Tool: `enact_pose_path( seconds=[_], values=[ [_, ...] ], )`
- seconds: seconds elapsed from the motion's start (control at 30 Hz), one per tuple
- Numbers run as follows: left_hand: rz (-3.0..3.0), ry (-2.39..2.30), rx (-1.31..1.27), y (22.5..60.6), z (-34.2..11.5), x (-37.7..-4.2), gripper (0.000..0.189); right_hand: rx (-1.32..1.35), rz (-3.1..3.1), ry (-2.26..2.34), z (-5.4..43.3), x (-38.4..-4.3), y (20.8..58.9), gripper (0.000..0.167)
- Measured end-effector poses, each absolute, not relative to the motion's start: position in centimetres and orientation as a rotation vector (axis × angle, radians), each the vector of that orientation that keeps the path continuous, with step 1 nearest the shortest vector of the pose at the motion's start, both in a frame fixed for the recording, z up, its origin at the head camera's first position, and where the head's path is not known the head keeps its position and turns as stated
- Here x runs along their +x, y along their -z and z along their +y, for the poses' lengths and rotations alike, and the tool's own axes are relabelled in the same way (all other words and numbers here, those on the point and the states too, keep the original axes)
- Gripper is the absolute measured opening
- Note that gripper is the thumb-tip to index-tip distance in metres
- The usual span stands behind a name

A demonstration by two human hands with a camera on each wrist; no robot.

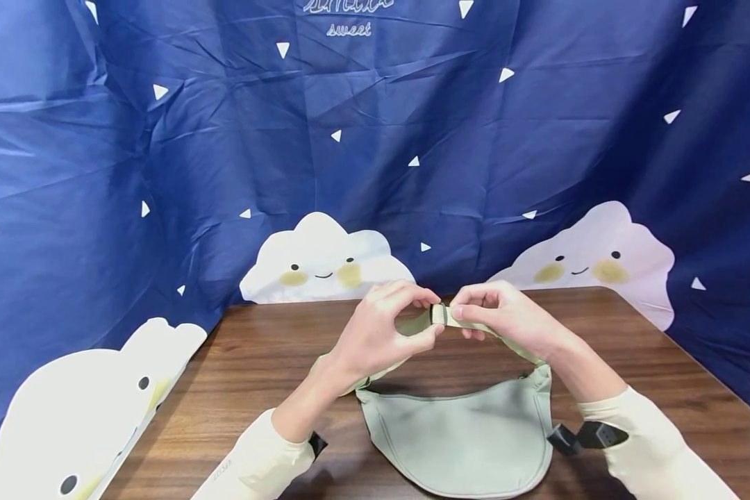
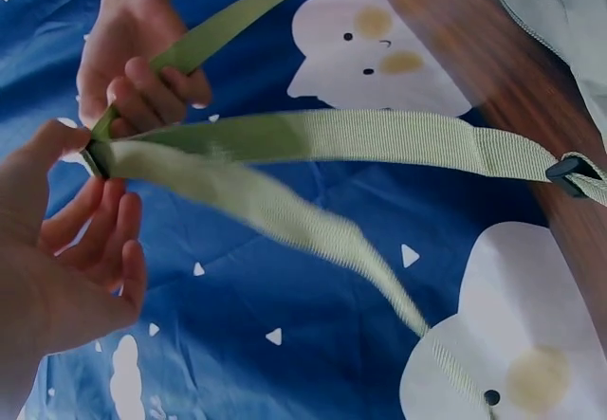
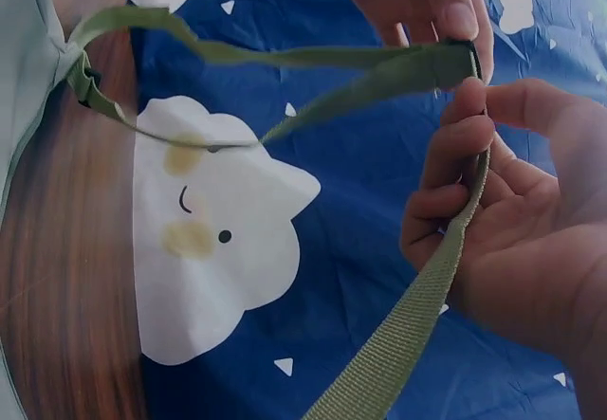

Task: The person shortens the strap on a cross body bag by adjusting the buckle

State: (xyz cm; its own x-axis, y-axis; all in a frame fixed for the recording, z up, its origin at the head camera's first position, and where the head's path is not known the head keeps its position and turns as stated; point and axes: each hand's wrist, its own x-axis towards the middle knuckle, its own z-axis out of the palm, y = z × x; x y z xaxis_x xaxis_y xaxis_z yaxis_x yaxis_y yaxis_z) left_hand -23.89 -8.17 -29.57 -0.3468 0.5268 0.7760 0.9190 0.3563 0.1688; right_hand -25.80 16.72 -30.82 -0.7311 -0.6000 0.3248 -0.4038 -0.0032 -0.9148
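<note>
- Bag: pale grey-green, half-moon shaped [image 1: 462, 437], on the brown wood-grain surface [image 1: 256, 389], straight edge toward the hands. Both ends join a light-green woven strap [image 2: 389, 140].
- Left hand [image 1: 375, 330]: thumb and index pinch a small dark strap slider [image 1: 438, 314], one at each edge. Strap is threaded through it.
- Right hand [image 1: 506, 314]: thumb and fingers clamped on the strap just beside that slider. Hands near each other, beyond the bag's straight edge.
- Head view: whole bag, but left hand and forearm cover much of the strap on that side.
- Left wrist view fills that in: two strap lengths fan out from the slider, the lower one blurred. Upper one runs to a second dark slider [image 2: 574, 175] near the bag.
- Right wrist view: right hand's other fingers are curled under the strap; head view mostly gives the back of that hand.
- Backdrop: dark-blue cloth [image 1: 362, 173] with white triangles, smiling clouds. Cream sleeves [image 1: 656, 444] on both arms.
</note>
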Motion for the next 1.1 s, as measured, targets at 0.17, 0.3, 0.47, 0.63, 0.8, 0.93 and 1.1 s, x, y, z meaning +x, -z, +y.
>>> enact_pose_path(
  seconds=[0.17, 0.3, 0.47, 0.63, 0.8, 0.93, 1.1],
  values=[
    [-1.994, 0.791, -1.270, 29.8, -8.2, -24.0, 0.024, -1.081, 2.105, 1.811, 16.3, -25.6, 30.9, 0.014],
    [-1.984, 0.764, -1.246, 29.7, -8.3, -24.0, 0.023, -1.049, 2.037, 1.834, 16.6, -25.7, 30.9, 0.019],
    [-1.990, 0.738, -1.222, 29.5, -8.7, -24.0, 0.023, -1.031, 2.014, 1.815, 17.3, -26.1, 31.0, 0.023],
    [-1.994, 0.736, -1.263, 29.5, -8.8, -24.1, 0.024, -1.060, 2.010, 1.822, 17.1, -26.2, 31.3, 0.014],
    [-2.015, 0.632, -1.291, 29.7, -8.7, -24.1, 0.023, -1.113, 2.025, 1.801, 16.3, -26.1, 31.5, 0.011],
    [-2.009, 0.580, -1.282, 29.5, -8.7, -23.9, 0.020, -1.099, 2.041, 1.777, 16.4, -26.1, 31.3, 0.014],
    [-2.021, 0.597, -1.232, 29.0, -8.9, -23.8, 0.020, -1.074, 2.002, 1.799, 17.3, -26.7, 31.1, 0.015]
  ],
)
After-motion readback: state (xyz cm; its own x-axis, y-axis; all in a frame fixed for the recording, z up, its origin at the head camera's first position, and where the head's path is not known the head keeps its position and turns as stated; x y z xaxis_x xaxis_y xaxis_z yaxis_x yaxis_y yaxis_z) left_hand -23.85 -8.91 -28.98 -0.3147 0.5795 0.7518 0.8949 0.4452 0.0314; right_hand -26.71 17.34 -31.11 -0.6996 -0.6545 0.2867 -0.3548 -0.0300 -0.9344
